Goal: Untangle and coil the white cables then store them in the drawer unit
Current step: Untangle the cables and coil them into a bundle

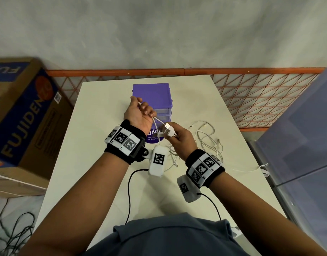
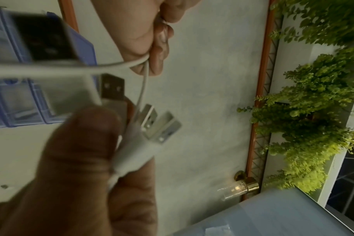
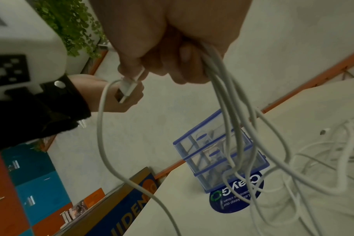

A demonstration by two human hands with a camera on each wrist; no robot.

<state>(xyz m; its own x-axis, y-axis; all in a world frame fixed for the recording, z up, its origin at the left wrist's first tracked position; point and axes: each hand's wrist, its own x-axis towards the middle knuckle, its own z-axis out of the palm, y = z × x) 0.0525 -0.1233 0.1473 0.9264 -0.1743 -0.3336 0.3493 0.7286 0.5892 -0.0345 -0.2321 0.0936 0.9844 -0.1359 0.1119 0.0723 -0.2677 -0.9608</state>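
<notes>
The purple drawer unit [image 1: 152, 95] stands at the back middle of the white table [image 1: 96, 126], its clear drawers [image 3: 218, 153] closed. My left hand [image 1: 140, 111] is raised in front of it, fingers curled round a loop of white cable [image 2: 141, 79]. My right hand [image 1: 181, 137], just to the right and lower, grips a bundle of white USB plugs [image 1: 167, 129] with several cables hanging from its fist [image 3: 212, 71]. These trail down to a tangled cable pile [image 1: 208, 141] on the table at the right.
A round purple sticker [image 1: 153, 138] lies in front of the drawer unit. A large cardboard box [image 1: 24, 115] stands left of the table. An orange mesh rail [image 1: 251, 97] runs behind it, and a grey cabinet [image 1: 303, 135] stands at the right.
</notes>
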